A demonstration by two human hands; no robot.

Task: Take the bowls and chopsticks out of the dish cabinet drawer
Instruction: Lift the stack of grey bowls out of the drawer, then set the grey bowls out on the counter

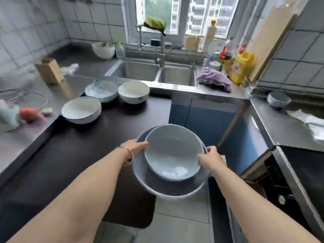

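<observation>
Grey-blue bowls [171, 155] — both hands' grip, midair

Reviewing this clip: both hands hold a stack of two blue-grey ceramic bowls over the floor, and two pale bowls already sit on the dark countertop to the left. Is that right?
Not quite: the head view shows three pale bowls on the dark countertop, not two: a wide shallow bowl, a glazed bowl behind it and a deeper white bowl. The rest holds: the left hand and right hand hold the stacked blue-grey ceramic bowls over the floor.
</observation>
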